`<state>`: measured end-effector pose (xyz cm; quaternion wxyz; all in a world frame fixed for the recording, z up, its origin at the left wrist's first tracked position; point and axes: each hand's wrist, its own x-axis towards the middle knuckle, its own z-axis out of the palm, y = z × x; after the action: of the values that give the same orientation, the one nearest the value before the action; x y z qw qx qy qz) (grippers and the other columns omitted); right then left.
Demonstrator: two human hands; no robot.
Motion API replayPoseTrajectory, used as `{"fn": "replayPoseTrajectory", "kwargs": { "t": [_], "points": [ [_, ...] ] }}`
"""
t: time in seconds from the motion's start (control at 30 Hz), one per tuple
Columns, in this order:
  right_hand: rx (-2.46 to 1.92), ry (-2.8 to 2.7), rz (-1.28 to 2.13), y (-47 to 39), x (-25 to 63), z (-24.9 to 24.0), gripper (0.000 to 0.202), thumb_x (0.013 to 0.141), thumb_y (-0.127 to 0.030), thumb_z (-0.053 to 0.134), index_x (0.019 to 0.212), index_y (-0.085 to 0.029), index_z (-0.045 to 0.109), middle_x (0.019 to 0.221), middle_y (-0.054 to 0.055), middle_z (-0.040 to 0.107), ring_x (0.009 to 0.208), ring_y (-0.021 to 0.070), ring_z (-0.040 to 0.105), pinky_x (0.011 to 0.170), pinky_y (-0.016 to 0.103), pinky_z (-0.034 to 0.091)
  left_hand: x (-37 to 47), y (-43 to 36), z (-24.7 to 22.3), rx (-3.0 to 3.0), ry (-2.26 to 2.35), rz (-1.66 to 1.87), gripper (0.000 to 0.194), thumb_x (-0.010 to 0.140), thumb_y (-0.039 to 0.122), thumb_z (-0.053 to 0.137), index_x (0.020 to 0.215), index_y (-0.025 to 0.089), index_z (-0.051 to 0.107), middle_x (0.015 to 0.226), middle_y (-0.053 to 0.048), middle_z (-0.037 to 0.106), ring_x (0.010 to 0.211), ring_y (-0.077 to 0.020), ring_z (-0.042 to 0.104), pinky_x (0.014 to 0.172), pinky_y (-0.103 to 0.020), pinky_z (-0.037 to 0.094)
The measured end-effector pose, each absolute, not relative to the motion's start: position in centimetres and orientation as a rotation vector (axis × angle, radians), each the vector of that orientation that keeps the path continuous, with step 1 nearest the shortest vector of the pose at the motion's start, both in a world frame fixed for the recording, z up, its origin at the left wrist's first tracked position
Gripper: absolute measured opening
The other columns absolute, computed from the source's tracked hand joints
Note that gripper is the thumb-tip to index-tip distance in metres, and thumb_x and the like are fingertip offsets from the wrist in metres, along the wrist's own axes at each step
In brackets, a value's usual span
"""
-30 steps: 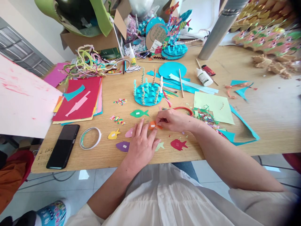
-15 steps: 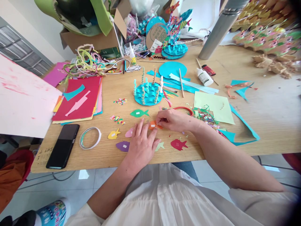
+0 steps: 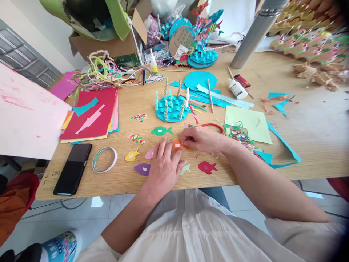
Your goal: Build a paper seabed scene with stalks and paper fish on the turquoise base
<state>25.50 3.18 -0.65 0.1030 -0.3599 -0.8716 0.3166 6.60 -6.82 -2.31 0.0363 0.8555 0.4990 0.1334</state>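
My left hand lies flat with its fingers spread over several paper fish, its fingertips at the left edge of an orange paper fish. Curled in a pinch, my right hand presses at the orange fish's right end; what lies between its fingertips is hidden. Partly under my left hand are a pink fish, a purple fish and a pale green fish. Around them lie a green fish, a yellow fish and a red fish. Most carry a small white tape square.
A blue scalloped base with twisted posts stands behind the fish. To the left are a tape roll, a phone and stacked coloured paper. Rightward lie red-handled scissors, paper scraps and a glue bottle.
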Motion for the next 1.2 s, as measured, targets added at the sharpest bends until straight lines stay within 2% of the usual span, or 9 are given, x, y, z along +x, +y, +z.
{"fn": "replayPoseTrajectory", "kwargs": {
  "t": [1.2],
  "points": [
    [-1.056, -2.575, 0.972, 3.19, 25.52, -0.61, 0.016, 0.076, -0.011, 0.048, 0.074, -0.016, 0.063, 0.072, 0.002, 0.065, 0.057, 0.0103, 0.051, 0.058, 0.022, 0.036, 6.59, -6.84, -2.45, 2.631, 1.530, 0.433, 0.033, 0.094, 0.034, 0.050, 0.122, 0.019, 0.060, 0.133, -0.015, 0.053, 0.140, -0.0350, 0.032, 0.111, -0.058, 0.036]
  ]
}}
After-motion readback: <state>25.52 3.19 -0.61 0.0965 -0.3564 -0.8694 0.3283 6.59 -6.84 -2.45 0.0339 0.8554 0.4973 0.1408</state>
